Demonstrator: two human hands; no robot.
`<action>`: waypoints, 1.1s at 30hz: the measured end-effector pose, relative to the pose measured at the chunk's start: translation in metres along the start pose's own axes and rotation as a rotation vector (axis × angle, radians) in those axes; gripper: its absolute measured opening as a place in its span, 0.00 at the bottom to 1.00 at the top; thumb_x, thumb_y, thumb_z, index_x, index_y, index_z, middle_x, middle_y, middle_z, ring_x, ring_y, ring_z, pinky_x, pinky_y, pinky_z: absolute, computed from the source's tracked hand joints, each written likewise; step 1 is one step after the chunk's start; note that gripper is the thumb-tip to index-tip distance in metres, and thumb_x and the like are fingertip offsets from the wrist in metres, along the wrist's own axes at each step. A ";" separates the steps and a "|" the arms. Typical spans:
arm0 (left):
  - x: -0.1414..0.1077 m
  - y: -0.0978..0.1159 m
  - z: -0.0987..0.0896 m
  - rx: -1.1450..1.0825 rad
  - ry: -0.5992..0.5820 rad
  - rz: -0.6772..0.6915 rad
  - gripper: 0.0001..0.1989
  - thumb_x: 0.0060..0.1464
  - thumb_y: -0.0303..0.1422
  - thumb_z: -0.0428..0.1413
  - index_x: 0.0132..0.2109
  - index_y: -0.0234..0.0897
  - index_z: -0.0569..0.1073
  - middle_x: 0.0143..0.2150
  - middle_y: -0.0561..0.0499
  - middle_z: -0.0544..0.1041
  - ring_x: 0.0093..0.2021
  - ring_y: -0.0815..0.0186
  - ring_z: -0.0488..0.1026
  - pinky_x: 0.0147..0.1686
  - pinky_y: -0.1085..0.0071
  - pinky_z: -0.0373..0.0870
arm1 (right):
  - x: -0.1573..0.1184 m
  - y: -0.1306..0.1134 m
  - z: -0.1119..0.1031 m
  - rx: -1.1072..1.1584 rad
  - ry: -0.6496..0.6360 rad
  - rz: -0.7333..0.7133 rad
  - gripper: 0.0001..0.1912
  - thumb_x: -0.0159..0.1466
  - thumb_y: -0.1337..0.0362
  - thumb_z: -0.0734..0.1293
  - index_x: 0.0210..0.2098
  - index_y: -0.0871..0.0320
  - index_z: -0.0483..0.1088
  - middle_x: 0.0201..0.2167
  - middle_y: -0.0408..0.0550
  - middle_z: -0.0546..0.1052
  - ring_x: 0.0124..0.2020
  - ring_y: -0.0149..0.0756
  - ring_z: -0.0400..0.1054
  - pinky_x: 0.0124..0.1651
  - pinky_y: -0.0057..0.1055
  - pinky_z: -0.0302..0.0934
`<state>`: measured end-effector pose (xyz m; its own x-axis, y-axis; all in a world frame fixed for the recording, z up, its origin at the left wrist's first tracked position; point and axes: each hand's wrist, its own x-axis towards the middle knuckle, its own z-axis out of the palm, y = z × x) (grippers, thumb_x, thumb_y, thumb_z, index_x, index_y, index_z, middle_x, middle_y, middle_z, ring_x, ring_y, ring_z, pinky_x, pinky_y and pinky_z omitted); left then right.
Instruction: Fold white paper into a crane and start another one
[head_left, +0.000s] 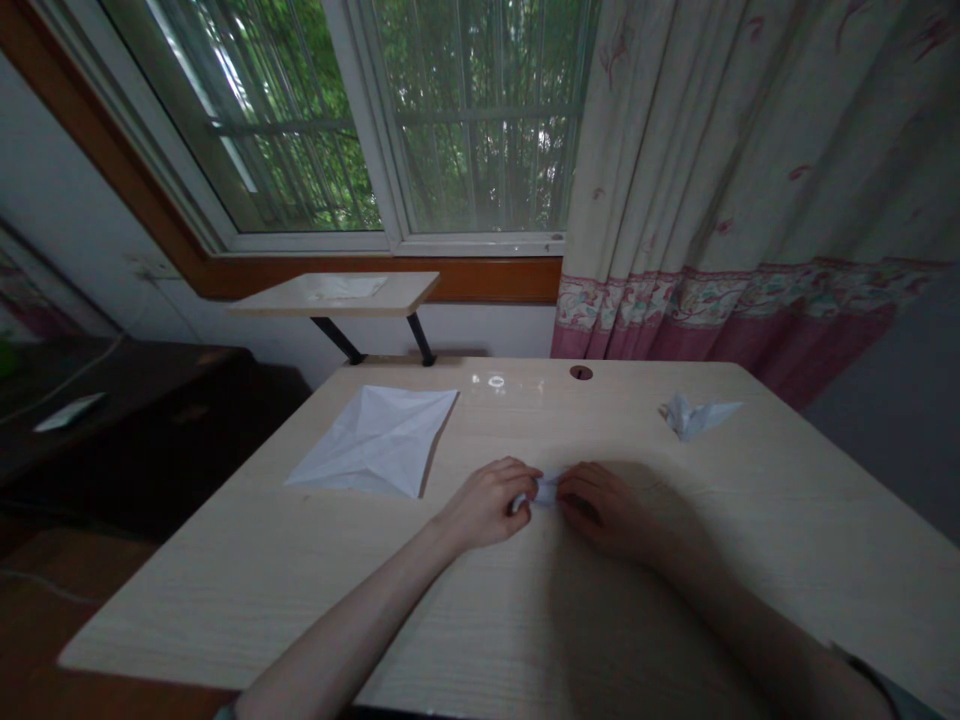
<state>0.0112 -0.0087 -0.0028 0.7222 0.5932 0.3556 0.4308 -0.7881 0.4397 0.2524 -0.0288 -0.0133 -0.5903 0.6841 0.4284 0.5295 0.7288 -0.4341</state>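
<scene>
Between my hands, low over the middle of the desk, is a small folded piece of white paper (547, 490). My left hand (496, 503) grips its left end with curled fingers and thumb. On the opposite end, the fingers of my right hand (598, 505) are closed around the paper. Only the middle of the folded piece shows; its ends are hidden by my fingers. A creased square sheet of white paper (375, 440) lies flat to the left of my left hand. Off to the right rests a folded paper figure (697, 415) with pointed ends, apart from my right hand.
The pale wooden desk (450, 620) has a round cable hole (581, 373) near its back edge. At the back left stands a raised shelf (405, 290) with white paper (349, 288) on it. A curtain (720, 250) hangs behind the right side; a dark cabinet (150, 430) stands left.
</scene>
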 end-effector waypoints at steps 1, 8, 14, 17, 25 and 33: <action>0.000 0.000 0.000 -0.009 0.002 0.000 0.09 0.51 0.21 0.54 0.38 0.38 0.72 0.53 0.47 0.78 0.53 0.59 0.72 0.55 0.62 0.69 | 0.000 0.000 -0.001 0.005 -0.005 -0.007 0.06 0.65 0.70 0.63 0.38 0.57 0.72 0.37 0.50 0.76 0.39 0.39 0.69 0.46 0.39 0.65; 0.000 0.002 -0.003 -0.050 0.005 0.005 0.09 0.51 0.21 0.53 0.37 0.38 0.71 0.52 0.48 0.78 0.53 0.59 0.72 0.54 0.62 0.69 | 0.000 -0.002 -0.001 -0.004 -0.019 -0.001 0.07 0.64 0.71 0.63 0.37 0.57 0.72 0.37 0.50 0.76 0.40 0.39 0.69 0.47 0.39 0.64; 0.001 0.009 -0.004 -0.023 -0.003 -0.083 0.16 0.56 0.28 0.57 0.52 0.37 0.71 0.49 0.45 0.77 0.50 0.58 0.73 0.52 0.62 0.71 | 0.000 -0.001 0.000 -0.027 -0.015 0.030 0.09 0.66 0.70 0.61 0.40 0.56 0.72 0.38 0.49 0.77 0.41 0.39 0.70 0.48 0.39 0.65; 0.002 0.009 0.000 0.017 0.000 -0.116 0.15 0.62 0.33 0.56 0.55 0.38 0.70 0.49 0.46 0.77 0.50 0.58 0.73 0.52 0.62 0.71 | 0.000 -0.001 0.001 -0.056 0.013 0.033 0.09 0.68 0.69 0.60 0.40 0.57 0.72 0.38 0.50 0.77 0.40 0.39 0.70 0.46 0.39 0.65; 0.005 0.011 0.009 0.032 0.073 -0.135 0.10 0.68 0.35 0.50 0.49 0.38 0.74 0.45 0.47 0.79 0.48 0.60 0.74 0.51 0.63 0.71 | 0.000 0.000 0.006 -0.096 0.070 0.105 0.07 0.69 0.67 0.60 0.38 0.56 0.69 0.37 0.49 0.75 0.39 0.39 0.69 0.45 0.38 0.65; 0.005 0.010 0.013 -0.025 0.104 -0.167 0.10 0.66 0.35 0.53 0.51 0.38 0.73 0.46 0.47 0.78 0.49 0.59 0.72 0.51 0.62 0.71 | 0.003 0.002 0.010 -0.181 0.068 0.127 0.06 0.69 0.66 0.59 0.38 0.56 0.67 0.37 0.50 0.74 0.38 0.40 0.69 0.43 0.38 0.66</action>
<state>0.0261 -0.0158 -0.0072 0.5815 0.7303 0.3585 0.5256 -0.6735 0.5197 0.2455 -0.0258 -0.0204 -0.4725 0.7669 0.4343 0.7016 0.6256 -0.3413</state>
